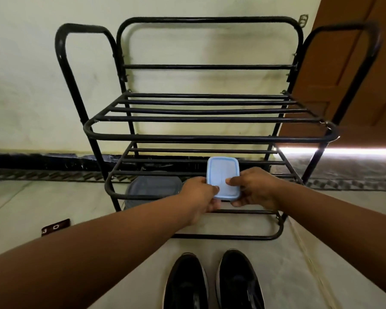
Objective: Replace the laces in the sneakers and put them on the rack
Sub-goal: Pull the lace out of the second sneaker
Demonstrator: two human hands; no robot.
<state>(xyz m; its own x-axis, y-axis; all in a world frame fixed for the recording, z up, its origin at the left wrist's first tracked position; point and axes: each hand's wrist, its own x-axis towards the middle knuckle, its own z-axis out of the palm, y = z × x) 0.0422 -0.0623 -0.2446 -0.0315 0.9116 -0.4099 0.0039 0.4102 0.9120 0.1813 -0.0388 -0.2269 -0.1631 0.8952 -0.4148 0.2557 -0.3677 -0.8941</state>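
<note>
Item: sneakers (pixel 214 284), one black pair, side by side on the pale floor at the bottom of my view, toes toward the rack. I see them only from the toe back; whether laces are fitted I cannot tell.

Item: rack (pixel 210 137), black tubular metal, several barred shelves, standing against the wall. No shoe on any shelf I can see.

Item: blue-lidded container (pixel 223 177), small, rectangular, held in front of the lower shelf. My left hand (pixel 201 197) grips its near left corner, thumb on the lid and fingers curled beneath. My right hand (pixel 254 188) pinches the right edge, thumb on top. Contents not visible; I judge it may hold the replacement laces.

Item: grey container (pixel 154 188), larger, low behind the rack's lower front bar, left of my hands.

Item: dark label (pixel 55 227), on the floor at left.

Progress, as I judge it: early. Sneakers not yet racked; lacing and placing both remain.
</note>
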